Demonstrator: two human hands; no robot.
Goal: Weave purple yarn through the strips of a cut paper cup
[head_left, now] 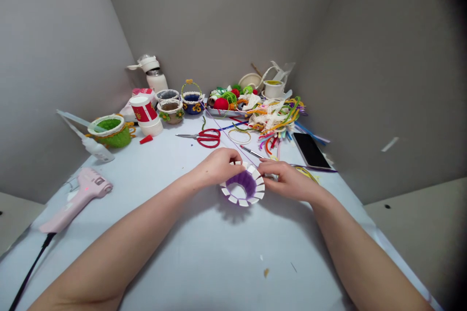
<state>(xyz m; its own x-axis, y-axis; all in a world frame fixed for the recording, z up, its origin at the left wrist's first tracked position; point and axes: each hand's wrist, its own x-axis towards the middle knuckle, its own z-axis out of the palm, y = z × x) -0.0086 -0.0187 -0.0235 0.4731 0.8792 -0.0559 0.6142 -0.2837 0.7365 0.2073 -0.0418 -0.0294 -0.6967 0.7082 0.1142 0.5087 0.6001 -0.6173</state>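
Note:
A paper cup (242, 185) with its rim cut into folded-out white tabs has purple yarn around its inside. My left hand (223, 165) grips the cup's upper left rim, thumb and fingers pressed together. At the cup's right side is my right hand (286, 179), its fingers curled against the outer edge; the fingertips are partly hidden. A thin purple strand (233, 139) runs from the cup up towards the back of the table. Just beyond the hands lie a pen (251, 151) and red-handled scissors (208, 138).
A pink glue gun (80, 199) with a black cord lies at left. Behind it stand a green basket (116, 139), red-and-white cups (145, 112) and a bottle (156, 80). Yarn balls (221, 103), colourful strips (273, 119) and a phone (312, 149) sit at back and right.

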